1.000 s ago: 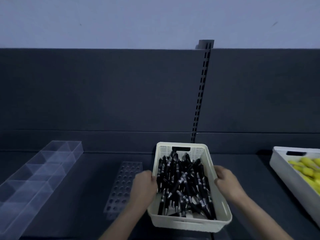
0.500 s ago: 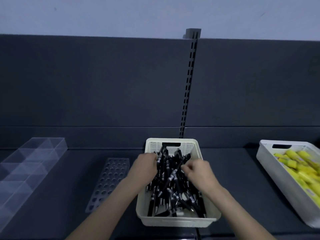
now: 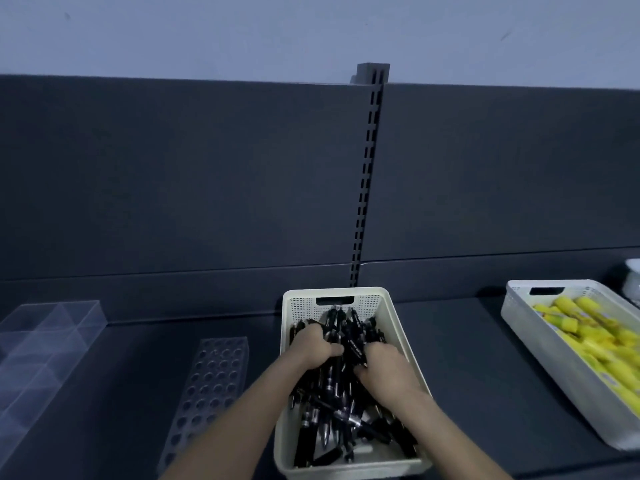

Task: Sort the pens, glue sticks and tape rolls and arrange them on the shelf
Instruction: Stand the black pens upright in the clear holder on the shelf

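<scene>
A cream plastic basket (image 3: 398, 317) stands on the dark shelf in front of me, full of black pens (image 3: 332, 420) with silver bands. Both hands are inside it. My left hand (image 3: 311, 348) and my right hand (image 3: 384, 368) close from either side around a bunch of pens in the basket's far half, fingers curled into the pile. A second pale basket (image 3: 519, 317) at the right holds yellow glue sticks (image 3: 599, 341).
A clear rack with rows of round holes (image 3: 211, 379) lies left of the pen basket. Further left stands a clear divided box (image 3: 45, 344). A white object (image 3: 632, 282) shows at the far right edge. The shelf's dark back panel and slotted upright (image 3: 367, 181) rise behind.
My hands left the basket's outer sides, went into the basket and closed around a bunch of pens. The view shifted slightly, bringing the glue stick basket further in.
</scene>
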